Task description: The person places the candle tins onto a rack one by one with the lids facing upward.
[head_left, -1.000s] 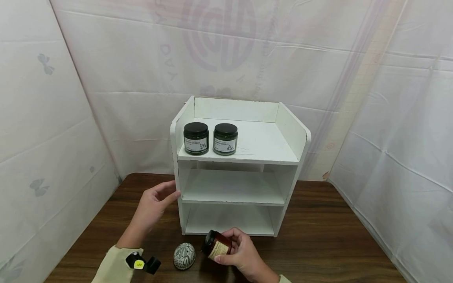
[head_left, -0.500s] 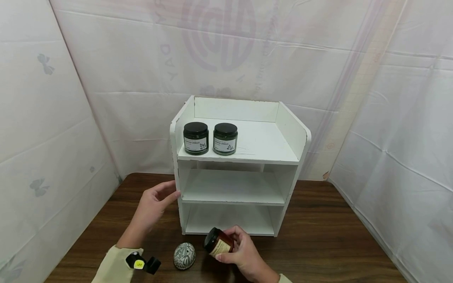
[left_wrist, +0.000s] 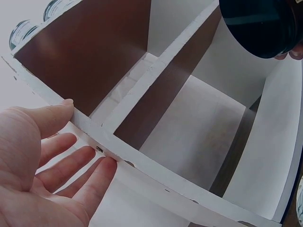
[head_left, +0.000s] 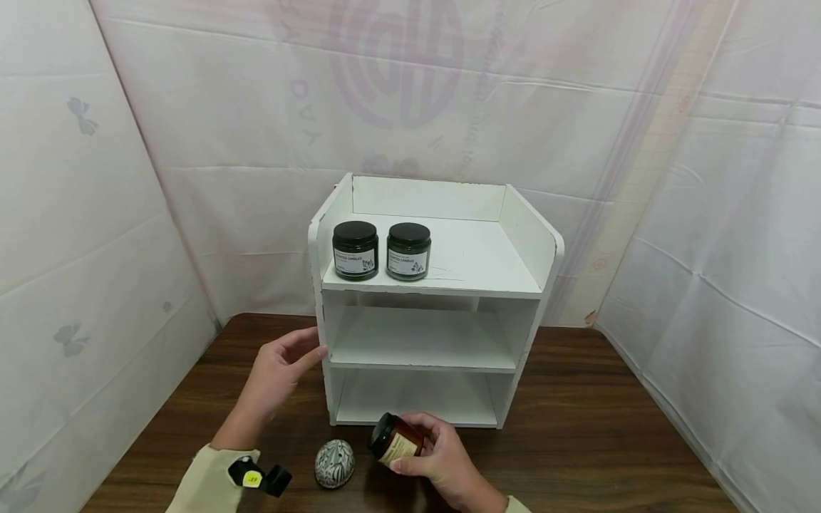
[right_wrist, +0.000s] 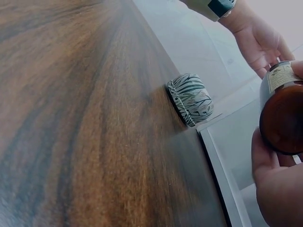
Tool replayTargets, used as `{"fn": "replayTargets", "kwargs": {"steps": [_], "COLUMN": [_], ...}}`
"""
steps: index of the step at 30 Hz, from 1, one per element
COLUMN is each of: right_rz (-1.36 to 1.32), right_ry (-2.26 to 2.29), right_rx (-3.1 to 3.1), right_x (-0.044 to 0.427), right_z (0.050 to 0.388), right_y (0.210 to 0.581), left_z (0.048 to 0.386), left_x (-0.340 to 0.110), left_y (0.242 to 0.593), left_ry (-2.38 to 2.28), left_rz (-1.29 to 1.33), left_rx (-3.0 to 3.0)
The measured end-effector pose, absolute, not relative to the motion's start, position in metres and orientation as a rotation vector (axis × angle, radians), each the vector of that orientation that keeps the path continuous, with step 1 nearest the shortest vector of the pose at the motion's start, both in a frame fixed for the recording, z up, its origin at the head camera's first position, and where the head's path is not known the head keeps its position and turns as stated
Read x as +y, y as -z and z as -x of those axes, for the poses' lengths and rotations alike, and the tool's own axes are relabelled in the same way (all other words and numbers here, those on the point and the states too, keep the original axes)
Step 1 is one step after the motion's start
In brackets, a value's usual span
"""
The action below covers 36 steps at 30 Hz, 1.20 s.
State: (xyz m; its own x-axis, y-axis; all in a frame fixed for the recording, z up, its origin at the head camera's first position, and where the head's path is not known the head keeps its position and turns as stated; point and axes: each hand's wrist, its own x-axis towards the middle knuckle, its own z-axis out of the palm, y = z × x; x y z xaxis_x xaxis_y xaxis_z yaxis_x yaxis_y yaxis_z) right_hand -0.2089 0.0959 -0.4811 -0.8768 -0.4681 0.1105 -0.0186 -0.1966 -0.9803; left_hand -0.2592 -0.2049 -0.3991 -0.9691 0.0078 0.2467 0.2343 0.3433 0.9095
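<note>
one amber jar (head_left: 400, 446), held tilted

Two jars (head_left: 355, 251) atop shelf unit (head_left: 423, 338), domed object (head_left: 334, 464) before it, left of third jar (head_left: 398, 443)

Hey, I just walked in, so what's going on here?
A person's right hand holds a tilted amber jar with a black lid, in front of a white three-tier shelf. Their left hand touches the shelf's left side. Two dark green scented-candle jars stand side by side on the top tier. A small patterned tin sits on the wooden table.
</note>
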Motion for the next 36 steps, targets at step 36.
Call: {"fn": "replayTargets", "kwargs": {"steps": [36], "right_rz": [0.65], "right_ry": [2.189], "right_rx": [1.668], "right_x": [0.0968], "right_z": [0.2128], "right_y": [0.4817], "left_z": [0.258], "left_x": [-0.2049], "left_y": [0.3966], "left_ry": [1.676], "left_rz": [0.221], "left_rx": [-2.409]}}
